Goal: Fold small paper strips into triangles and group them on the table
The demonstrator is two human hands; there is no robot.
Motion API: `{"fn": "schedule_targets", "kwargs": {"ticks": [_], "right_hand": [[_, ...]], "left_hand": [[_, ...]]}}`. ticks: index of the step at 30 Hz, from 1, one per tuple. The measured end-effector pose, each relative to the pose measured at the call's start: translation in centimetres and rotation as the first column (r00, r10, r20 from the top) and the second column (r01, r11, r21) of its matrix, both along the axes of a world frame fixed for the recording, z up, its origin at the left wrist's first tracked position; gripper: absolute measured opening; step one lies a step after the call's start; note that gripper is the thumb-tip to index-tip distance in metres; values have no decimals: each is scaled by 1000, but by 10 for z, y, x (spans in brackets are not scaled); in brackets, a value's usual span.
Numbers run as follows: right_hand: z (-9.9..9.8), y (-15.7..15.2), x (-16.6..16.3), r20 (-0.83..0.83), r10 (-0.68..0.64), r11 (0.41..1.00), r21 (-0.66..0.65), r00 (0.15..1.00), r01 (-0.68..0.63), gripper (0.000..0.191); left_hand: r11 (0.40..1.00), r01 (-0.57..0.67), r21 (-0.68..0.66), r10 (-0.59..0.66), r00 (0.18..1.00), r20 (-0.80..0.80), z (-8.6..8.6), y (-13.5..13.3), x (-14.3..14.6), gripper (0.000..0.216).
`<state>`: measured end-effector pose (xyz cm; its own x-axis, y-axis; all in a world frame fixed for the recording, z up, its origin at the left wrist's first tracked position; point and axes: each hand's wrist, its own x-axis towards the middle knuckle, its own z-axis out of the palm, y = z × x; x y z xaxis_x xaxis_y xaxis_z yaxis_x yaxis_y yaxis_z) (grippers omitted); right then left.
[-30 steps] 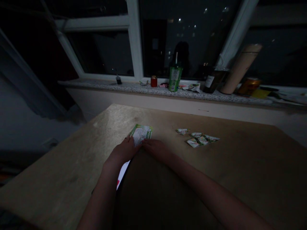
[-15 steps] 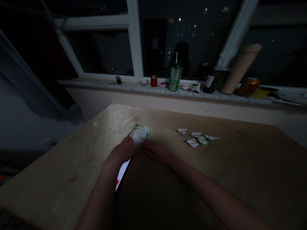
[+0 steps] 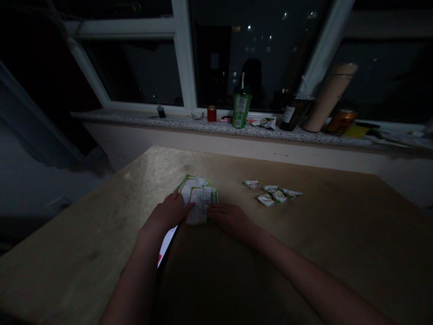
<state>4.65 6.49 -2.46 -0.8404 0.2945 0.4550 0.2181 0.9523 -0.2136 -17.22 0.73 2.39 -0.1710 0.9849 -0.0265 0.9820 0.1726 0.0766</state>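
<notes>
A dim room at night, seen from above a pale wooden worktop set below a dark window. Two flat green-and-white packets lie overlapping near the middle of the worktop, the upper one skewed across the lower. The left hand rests on their left side, thumb lying over the upper packet; its grip is loose, and whether it pinches an edge cannot be told in this light. The right hand lies flat and unclenched, fingertips touching the upper packet's right edge. Both packets look sealed and whole, so the handling seems at an early stage. To the right, well apart from the hands, a small cluster of little sachets lies untouched. A white sheet shows beneath the left forearm. On the windowsill behind stand a green cup, a small red jar and a dark bottle.
</notes>
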Motion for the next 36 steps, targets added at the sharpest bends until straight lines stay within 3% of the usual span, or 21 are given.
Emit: {"fn": "schedule_targets", "kwargs": {"ticks": [5, 8, 10, 15, 25, 36], "right_hand": [[1, -6, 27, 3, -8, 1000, -18, 1000, 8, 31], [1, -7, 40, -28, -28, 999, -41, 999, 27, 32], [1, -7, 48, -44, -49, 997, -62, 998, 46, 32], [1, -10, 65, -44, -85, 992, -102, 995, 80, 33], [0, -25, 99, -54, -126, 981, -152, 991, 116, 35], [-2, -55, 143, -18, -160, 975, -156, 987, 156, 31]], "left_hand": [[1000, 23, -4, -23, 997, -69, 13, -3, 25, 59], [960, 279, 15, -279, 960, -23, 10, -7, 50, 62], [926, 376, 18, -376, 927, 8, 3, -10, 65, 64], [893, 450, 20, -450, 893, 20, -8, -14, 86, 65], [808, 588, -21, -587, 808, 42, 6, -20, 106, 61], [693, 720, 18, -720, 694, -1, -1, -30, 127, 48]]}}
